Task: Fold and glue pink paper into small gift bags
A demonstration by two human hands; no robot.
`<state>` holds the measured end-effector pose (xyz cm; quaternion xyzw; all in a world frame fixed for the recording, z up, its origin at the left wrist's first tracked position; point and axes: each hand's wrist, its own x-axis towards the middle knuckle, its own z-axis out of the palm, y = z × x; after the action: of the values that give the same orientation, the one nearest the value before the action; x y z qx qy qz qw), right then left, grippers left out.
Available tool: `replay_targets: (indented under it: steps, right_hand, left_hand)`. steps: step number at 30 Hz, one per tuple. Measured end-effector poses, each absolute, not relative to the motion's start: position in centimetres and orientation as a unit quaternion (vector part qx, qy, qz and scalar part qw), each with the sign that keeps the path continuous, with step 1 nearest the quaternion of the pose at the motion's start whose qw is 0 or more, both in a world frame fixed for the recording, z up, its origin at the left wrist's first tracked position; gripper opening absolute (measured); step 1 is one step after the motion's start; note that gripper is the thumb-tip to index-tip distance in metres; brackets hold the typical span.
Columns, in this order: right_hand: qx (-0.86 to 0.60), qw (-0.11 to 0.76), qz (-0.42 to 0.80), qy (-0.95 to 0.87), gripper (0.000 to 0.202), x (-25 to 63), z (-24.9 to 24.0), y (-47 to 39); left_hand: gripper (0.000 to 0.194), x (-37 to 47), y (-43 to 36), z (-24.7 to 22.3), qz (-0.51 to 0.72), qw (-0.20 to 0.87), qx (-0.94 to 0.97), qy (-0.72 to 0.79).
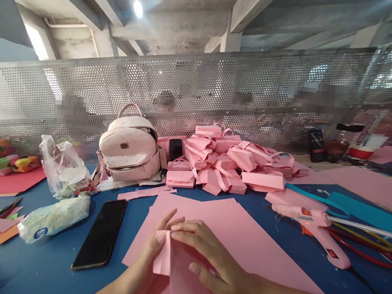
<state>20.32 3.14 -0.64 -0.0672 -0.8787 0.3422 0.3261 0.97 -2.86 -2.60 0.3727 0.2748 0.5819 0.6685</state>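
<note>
Between my two hands stands a folded piece of pink paper, its narrow end flap bent over at the top. My left hand grips the flap's left side, thumb on the paper and fingers behind it. My right hand lies against the right side of the fold, fingertips at its top edge and thumb lower down on the paper. Beneath both hands spread large flat pink sheets on the blue table.
A black phone and a tissue pack lie left. A pink glue gun rests right, its cord trailing. Behind are a backpack, a heap of folded pink paper pieces and a perforated metal screen. Scissors and paper scraps lie far left.
</note>
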Motion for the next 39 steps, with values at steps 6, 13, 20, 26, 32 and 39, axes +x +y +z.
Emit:
replay_targets:
  steps: [6,13,20,26,32,39]
  right_hand:
    - [-0.071,0.322,0.341,-0.880,0.047,20.40,-0.76,3.11]
    - [-0.065,0.327,0.347,-0.876,0.048,20.40,-0.65,3.04]
    - [-0.062,0.326,0.342,-0.879,0.046,20.43,-0.47,2.99]
    - [-0.064,0.320,0.338,-0.882,0.046,20.45,-0.51,3.03]
    - [-0.064,0.320,0.342,-0.881,0.045,20.52,-0.69,3.07]
    - [-0.061,0.314,0.356,-0.878,0.045,20.52,-0.73,3.03]
  left_hand:
    - [0.057,0.94,-2.91,-2.50,0.582,0.668,0.374,0.274]
    - [0.059,0.91,-2.82,-2.84,0.577,0.676,0.363,0.279]
    - [0.056,1.00,-2.84,-2.59,0.583,0.671,0.362,0.278]
    - [0.060,1.08,-2.88,-2.41,0.581,0.673,0.368,0.273]
    - [0.059,1.08,-2.82,-2.31,0.581,0.673,0.368,0.273]
    - [0.061,0.76,-2.77,-3.07,0.562,0.708,0.344,0.252]
